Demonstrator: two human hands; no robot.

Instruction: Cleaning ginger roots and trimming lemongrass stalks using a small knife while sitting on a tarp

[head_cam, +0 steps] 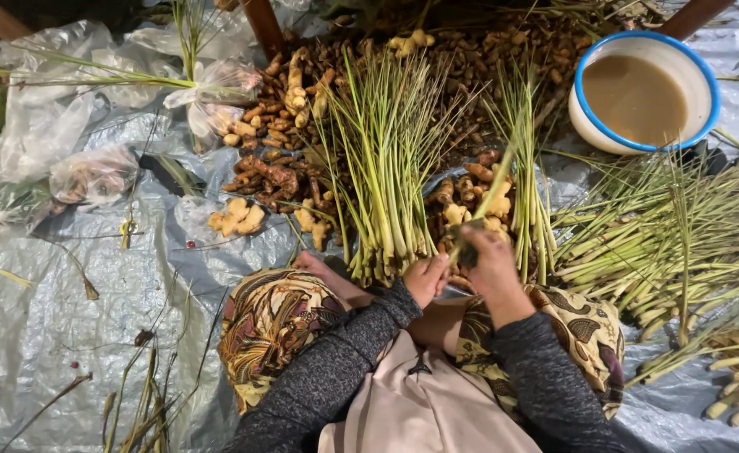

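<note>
Lemongrass stalks are the thing in hand, and every place below is told from the central lemongrass bundle [386, 176], which stands fanned out just above the person's knees. Largest of all is the grey plastic tarp [67, 310] spread on the ground under the bundle and everything around it. Behind the bundle lies a broad heap of brown roots [487, 59], turmeric or ginger by their look. To the right of the bundle a big pile of lemongrass [671, 243] lies on its side. Further right and behind sits a white enamel basin [583, 113] with a blue rim, holding cloudy brown liquid. To the left and behind are crumpled clear plastic bags [46, 126]. Pale ginger pieces [237, 218] lie just left of the bundle. At the bundle's base the left hand [425, 278] is curled shut around the stalk ends. Just right of it the right hand [493, 262] is closed on a single lemongrass stalk [503, 180] that slants upward, with something dark in its grip that I cannot make out
</note>
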